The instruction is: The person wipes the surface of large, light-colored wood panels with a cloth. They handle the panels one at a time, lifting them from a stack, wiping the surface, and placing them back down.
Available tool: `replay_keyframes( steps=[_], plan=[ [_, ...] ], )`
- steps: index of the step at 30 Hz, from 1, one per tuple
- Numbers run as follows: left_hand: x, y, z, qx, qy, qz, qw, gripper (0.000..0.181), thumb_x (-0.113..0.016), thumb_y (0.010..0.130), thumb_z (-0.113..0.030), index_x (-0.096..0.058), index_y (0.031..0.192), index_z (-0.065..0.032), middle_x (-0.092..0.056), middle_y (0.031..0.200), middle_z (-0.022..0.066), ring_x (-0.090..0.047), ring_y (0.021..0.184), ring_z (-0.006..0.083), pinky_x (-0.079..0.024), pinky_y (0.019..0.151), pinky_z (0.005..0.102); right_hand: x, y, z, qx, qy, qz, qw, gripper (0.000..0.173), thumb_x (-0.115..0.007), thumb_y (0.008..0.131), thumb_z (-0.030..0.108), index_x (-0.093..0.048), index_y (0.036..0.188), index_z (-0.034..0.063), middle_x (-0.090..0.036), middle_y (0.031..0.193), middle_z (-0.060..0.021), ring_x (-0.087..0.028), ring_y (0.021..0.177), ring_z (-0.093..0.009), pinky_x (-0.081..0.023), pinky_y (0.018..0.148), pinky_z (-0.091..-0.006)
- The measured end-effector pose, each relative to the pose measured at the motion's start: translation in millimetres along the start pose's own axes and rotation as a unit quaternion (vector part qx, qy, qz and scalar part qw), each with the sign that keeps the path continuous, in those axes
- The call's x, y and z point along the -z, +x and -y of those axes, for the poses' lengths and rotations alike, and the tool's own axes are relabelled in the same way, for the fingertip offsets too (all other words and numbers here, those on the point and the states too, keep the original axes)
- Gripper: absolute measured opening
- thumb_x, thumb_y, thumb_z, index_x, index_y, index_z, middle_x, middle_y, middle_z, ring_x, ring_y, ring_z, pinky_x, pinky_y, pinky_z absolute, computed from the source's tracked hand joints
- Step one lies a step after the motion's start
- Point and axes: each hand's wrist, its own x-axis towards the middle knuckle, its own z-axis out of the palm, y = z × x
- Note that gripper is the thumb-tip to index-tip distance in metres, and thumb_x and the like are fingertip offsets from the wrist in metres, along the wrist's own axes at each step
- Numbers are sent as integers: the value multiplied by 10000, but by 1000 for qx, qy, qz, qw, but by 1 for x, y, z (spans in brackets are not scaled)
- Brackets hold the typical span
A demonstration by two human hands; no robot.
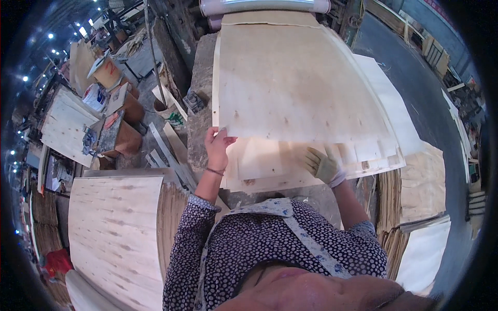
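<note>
A large wood veneer sheet [295,81] with small knots lies in front of me, on top of other veneer sheets [268,163]. At its near left corner my bare left hand [218,145] pinches the edge between thumb and fingers. My right hand [321,163], in a pale glove, is over the lower sheets just short of the top sheet's near edge. Its fingers are a little apart with nothing seen in them; blur hides whether it touches the wood.
A roller [268,7] spans the far end of the sheets. Veneer stacks stand at my left [116,221] and right [422,186]. Beyond the left stack are cartons [128,140], a white bucket [94,97] and a slanted pole [151,54]. Wood strips [171,155] lie near the concrete block [200,144].
</note>
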Motion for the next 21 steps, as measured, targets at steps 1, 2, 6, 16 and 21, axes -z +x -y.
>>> replay_keyframes(
  steps=[1,2,6,16,21],
  plan=[
    [5,-3,2,9,-1,-11,1000,78,-550,865,-73,-478,888,-57,-614,777,101,-633,628,207,-529,592,303,0,5,1,4,26,14,1000,720,-478,848,609,-440,1286,39,-591,1125,-68,-575,967,-215,-480,826,-342],
    [10,-7,6,18,-2,-21,1000,78,-551,864,-79,-477,884,-65,-616,781,98,-633,628,206,-529,585,302,1,10,5,9,51,28,998,722,-476,847,613,-436,1289,43,-587,1128,-63,-571,964,-212,-477,815,-343],
    [68,-16,25,44,6,-106,993,75,-555,864,-103,-481,855,-96,-620,779,80,-634,621,204,-530,564,302,0,33,6,9,26,63,998,629,-468,880,556,-489,1217,25,-615,975,-97,-572,846,-201,-466,697,-328],
    [79,-67,19,114,150,-170,967,137,-551,893,-206,-540,954,-84,-666,787,106,-643,657,182,-497,567,272,-13,129,53,-13,-63,10,998,430,-447,920,454,-542,1089,70,-637,1035,-154,-618,836,-255,-500,705,-362],
    [80,-85,39,65,284,-143,946,142,-567,887,-146,-584,1007,-72,-671,835,71,-627,723,139,-486,624,256,-14,233,102,48,-80,5,996,437,-461,918,435,-488,1147,64,-622,1075,-135,-601,928,-280,-484,809,-425]
  ],
)
